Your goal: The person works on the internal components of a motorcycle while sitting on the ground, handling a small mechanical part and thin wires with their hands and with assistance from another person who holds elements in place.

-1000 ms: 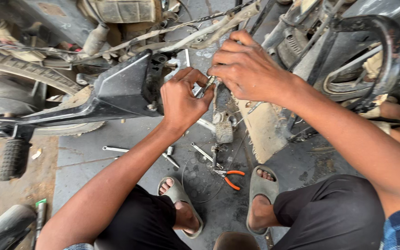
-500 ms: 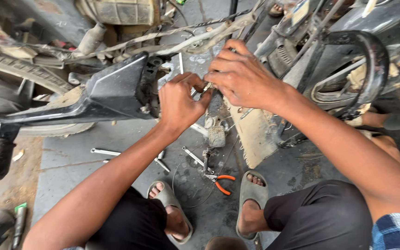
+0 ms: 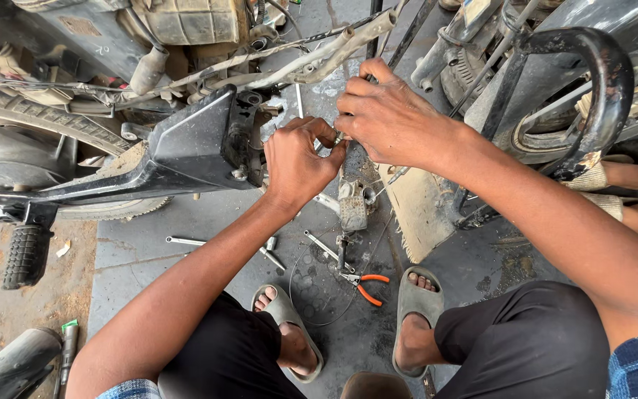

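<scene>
View from above of a person squatting beside a motorcycle, both hands raised to a small metal part held between them, just in front of the black plastic side panel. The left hand is curled into a loose fist, its thumb and forefinger pinching the part from the left; the right hand arches over from the right, fingers bent and pressed together, their tips meeting the same part — which is too small and too covered to identify. Below the hands, on the dark concrete floor, lie a grey carburettor-like block, orange-handled pliers, and a spanner well to the left. The person's feet, in grey sandals, rest either side of the pliers. A footpeg with ribbed rubber projects at lower left; a curved black guard bar stands at upper right.
</scene>
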